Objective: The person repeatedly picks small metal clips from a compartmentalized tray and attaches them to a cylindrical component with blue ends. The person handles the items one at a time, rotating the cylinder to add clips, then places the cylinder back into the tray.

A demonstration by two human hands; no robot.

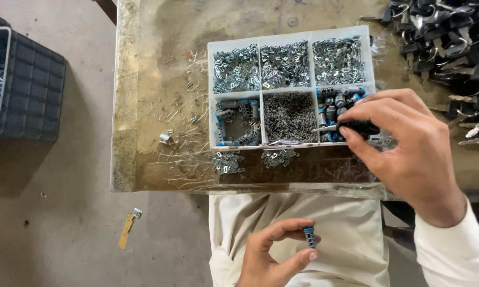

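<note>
My left hand (274,255) is low over my lap and pinches a small grey lock cylinder with a blue end (309,236) between thumb and forefinger. My right hand (404,149) reaches over the right front corner of a white compartment tray (290,37) and grips a black-headed key (359,127) whose metal blade points left. The tray's back compartments hold small metal plates, the middle front one fine springs, and the two outer front ones grey cylinders with blue ends (239,114).
The tray stands on a worn workbench (159,64) strewn with loose metal clips and wire bits. A heap of black-headed keys (446,37) lies at the back right. A dark crate (27,85) with small parts stands on the floor at left.
</note>
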